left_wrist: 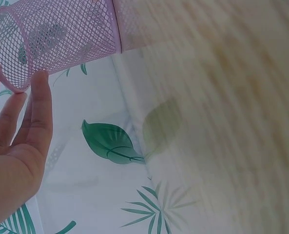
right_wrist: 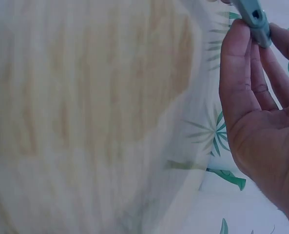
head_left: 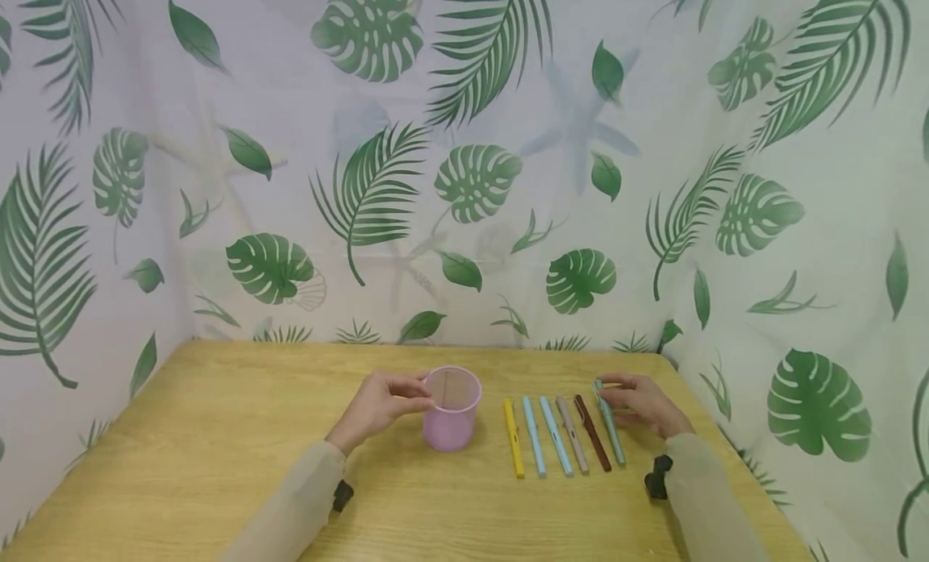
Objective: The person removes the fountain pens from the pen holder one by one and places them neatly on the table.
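A pink mesh pen cup [head_left: 448, 433] stands upright on the wooden table. My left hand [head_left: 381, 405] holds its rim from the left, thumb and fingers set apart on it; the left wrist view shows the fingertips at the rim of the cup [left_wrist: 81, 34]. To the right of the cup, several pens lie side by side. The rightmost is a green pen [head_left: 612, 433], and my right hand [head_left: 639, 402] pinches its far end. In the right wrist view, thumb and fingers [right_wrist: 238, 63] close round the end of that pen [right_wrist: 255, 19].
From left to right lie a yellow pen [head_left: 514, 441], two light blue pens [head_left: 535, 437], a pinkish-grey pen [head_left: 572, 435] and a dark brown pen [head_left: 593, 435]. A white leaf-print cloth [head_left: 406, 304] hangs behind the table [head_left: 254, 417] and along its sides.
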`<state>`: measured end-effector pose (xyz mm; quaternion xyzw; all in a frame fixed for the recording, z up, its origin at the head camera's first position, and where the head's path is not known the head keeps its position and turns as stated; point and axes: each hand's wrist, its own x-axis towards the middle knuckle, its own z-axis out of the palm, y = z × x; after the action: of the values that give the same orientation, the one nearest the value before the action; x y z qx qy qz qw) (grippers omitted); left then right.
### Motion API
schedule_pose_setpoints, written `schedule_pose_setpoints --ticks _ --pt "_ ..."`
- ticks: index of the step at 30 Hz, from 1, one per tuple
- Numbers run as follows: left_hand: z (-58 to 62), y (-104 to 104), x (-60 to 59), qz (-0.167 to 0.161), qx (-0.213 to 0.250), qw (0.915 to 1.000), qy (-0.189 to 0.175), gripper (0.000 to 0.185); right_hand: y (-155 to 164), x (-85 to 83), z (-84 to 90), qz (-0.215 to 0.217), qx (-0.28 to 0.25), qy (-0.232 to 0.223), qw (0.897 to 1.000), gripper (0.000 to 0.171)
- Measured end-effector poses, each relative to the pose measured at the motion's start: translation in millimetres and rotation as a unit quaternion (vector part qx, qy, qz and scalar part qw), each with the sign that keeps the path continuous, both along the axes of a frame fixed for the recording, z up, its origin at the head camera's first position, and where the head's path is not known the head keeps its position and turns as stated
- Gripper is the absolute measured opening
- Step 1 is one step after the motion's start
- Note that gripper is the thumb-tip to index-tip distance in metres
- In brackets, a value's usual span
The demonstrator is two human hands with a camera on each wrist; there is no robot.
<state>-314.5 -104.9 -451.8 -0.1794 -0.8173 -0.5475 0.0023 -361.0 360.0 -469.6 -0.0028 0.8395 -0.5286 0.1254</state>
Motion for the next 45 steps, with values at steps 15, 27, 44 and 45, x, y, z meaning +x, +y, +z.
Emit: schedule_pose_setpoints --ticks 15,27,44,45 --pt "0.5 -0.2 1.4 -0.01 0.016 0.9998 -0.003 0.017 2.6 -6.4 -7.9 -0.022 0.032 -0.007 0.999 0.052" --pt "-0.1 -0.2 0.6 -0.005 0.011 0.9999 -0.006 0.014 -2.7 -4.8 -4.5 -0.011 0.032 -0.029 0.999 0.056" --pt "2.9 -0.2 1.4 -0.009 0.019 0.9997 -0.01 0.015 -7.9 -3.8 -6.0 -0.005 0.069 -0.019 0.997 0.048" --pt "2.8 -0.2 1.6 -0.009 0.019 0.9997 -0.01 0.015 -8.1 -4.0 -6.8 -0.008 0.07 -0.021 0.997 0.047"
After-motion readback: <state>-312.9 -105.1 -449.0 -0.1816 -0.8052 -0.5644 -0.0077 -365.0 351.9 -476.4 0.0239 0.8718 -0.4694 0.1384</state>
